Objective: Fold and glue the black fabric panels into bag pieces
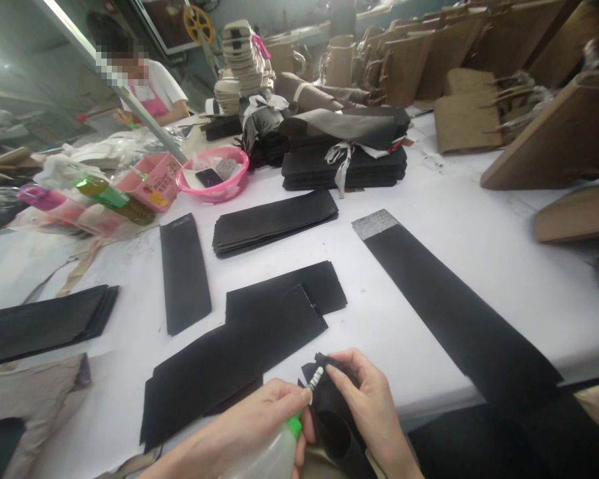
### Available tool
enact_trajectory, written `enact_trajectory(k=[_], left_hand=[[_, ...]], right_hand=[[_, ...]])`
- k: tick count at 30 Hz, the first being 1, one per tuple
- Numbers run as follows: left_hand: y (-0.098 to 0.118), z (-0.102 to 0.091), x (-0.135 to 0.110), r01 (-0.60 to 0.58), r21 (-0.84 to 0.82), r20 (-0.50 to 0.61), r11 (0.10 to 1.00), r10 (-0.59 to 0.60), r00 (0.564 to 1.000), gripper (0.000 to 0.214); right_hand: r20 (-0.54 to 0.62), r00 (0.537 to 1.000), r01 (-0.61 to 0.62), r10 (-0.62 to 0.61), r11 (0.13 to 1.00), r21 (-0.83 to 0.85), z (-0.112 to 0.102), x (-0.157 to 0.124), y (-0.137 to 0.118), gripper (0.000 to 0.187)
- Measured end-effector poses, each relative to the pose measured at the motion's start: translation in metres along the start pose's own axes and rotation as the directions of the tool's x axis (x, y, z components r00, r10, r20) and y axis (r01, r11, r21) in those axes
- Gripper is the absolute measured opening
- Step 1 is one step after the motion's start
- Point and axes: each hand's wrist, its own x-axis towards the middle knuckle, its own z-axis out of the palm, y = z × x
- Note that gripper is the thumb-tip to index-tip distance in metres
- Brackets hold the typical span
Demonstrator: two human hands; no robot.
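Observation:
My left hand [259, 419] is wrapped round a clear squeeze bottle [272, 459] with a green collar and a white ribbed nozzle [315, 379]. The nozzle tip rests against a small folded black piece [329, 406] that my right hand [369, 406] pinches at its top edge, at the near edge of the white table [429, 199]. Just beyond my hands lie overlapping black flat sheets [244, 352]. A long black strip with a grey end [449, 306] runs diagonally on the right.
More black stacks lie at the left edge [44, 322], centre left [184, 273] and centre [274, 219]. A pink bowl [213, 174] and pink box [150, 178] stand at the back left. Tied black bundles [344, 163] and brown paper bags [554, 133] fill the back and right. A person [144, 86] sits far left.

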Motion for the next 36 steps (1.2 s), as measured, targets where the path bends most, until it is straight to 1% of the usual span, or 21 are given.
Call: enact_trajectory(k=[6, 11, 20, 23, 25, 26, 27, 28, 29, 30, 31, 33, 34, 35, 36], left_hand=[[-0.001, 0.002, -0.001, 0.016, -0.094, -0.001, 0.995, -0.016, 1.000, 0.048], [-0.001, 0.001, 0.000, 0.033, -0.147, 0.025, 0.989, -0.030, 0.999, 0.047], [-0.005, -0.006, 0.007, 0.046, -0.163, 0.017, 0.986, -0.044, 0.999, 0.048], [-0.002, -0.006, 0.006, 0.065, -0.176, 0.033, 0.982, -0.060, 0.998, 0.048], [0.005, -0.004, 0.004, 0.054, -0.143, 0.029, 0.988, -0.050, 0.998, 0.047], [0.011, -0.003, 0.003, 0.026, -0.094, 0.011, 0.995, -0.025, 1.000, 0.046], [0.017, -0.002, 0.000, -0.030, -0.015, -0.016, 0.999, 0.030, 0.999, 0.045], [0.024, -0.001, -0.003, -0.106, 0.090, -0.040, 0.990, 0.110, 0.993, 0.043], [0.032, -0.001, -0.006, -0.194, 0.210, -0.052, 0.958, 0.209, 0.976, 0.041], [0.041, -0.002, -0.010, -0.284, 0.328, -0.044, 0.901, 0.315, 0.948, 0.040], [0.050, -0.004, -0.015, -0.360, 0.429, -0.029, 0.828, 0.411, 0.911, 0.038], [0.068, -0.011, -0.024, -0.450, 0.566, -0.019, 0.691, 0.557, 0.830, 0.034], [0.078, -0.016, -0.028, -0.477, 0.615, -0.035, 0.628, 0.626, 0.779, 0.031], [0.087, -0.023, -0.031, -0.500, 0.661, -0.057, 0.559, 0.702, 0.710, 0.026], [0.096, -0.030, -0.032, -0.516, 0.705, -0.079, 0.485, 0.778, 0.623, 0.022]], right_hand=[[0.014, 1.000, -0.022, 0.022, 0.999, -0.032, 0.001, -0.002, 0.000, 0.018], [0.046, 0.997, -0.063, 0.065, 0.998, -0.029, 0.001, -0.001, 0.001, 0.017], [0.080, 0.992, -0.103, 0.102, 0.995, 0.005, 0.000, 0.002, 0.006, 0.020], [0.078, 0.992, -0.103, 0.101, 0.994, 0.031, -0.001, 0.004, 0.006, 0.021], [0.066, 0.994, -0.093, 0.089, 0.994, 0.060, -0.003, 0.008, 0.006, 0.021], [0.057, 0.995, -0.086, 0.082, 0.993, 0.075, -0.004, 0.010, 0.006, 0.021], [0.043, 0.996, -0.078, 0.074, 0.993, 0.088, -0.005, 0.012, 0.006, 0.022], [0.026, 0.998, -0.067, 0.065, 0.993, 0.094, -0.007, 0.015, 0.005, 0.023], [0.009, 0.999, -0.053, 0.052, 0.994, 0.092, -0.010, 0.018, 0.004, 0.024], [-0.010, 0.999, -0.034, 0.035, 0.996, 0.078, -0.014, 0.021, 0.002, 0.026], [-0.038, 0.999, -0.012, 0.014, 0.999, 0.048, -0.019, 0.024, 0.000, 0.028], [-0.123, 0.991, 0.048, -0.056, 0.997, -0.066, -0.030, 0.029, -0.009, 0.031], [-0.191, 0.975, 0.086, -0.115, 0.984, -0.156, -0.036, 0.030, -0.015, 0.033], [-0.269, 0.943, 0.121, -0.197, 0.954, -0.273, -0.042, 0.032, -0.022, 0.034], [-0.332, 0.891, 0.159, -0.309, 0.899, -0.409, -0.047, 0.033, -0.031, 0.033]])
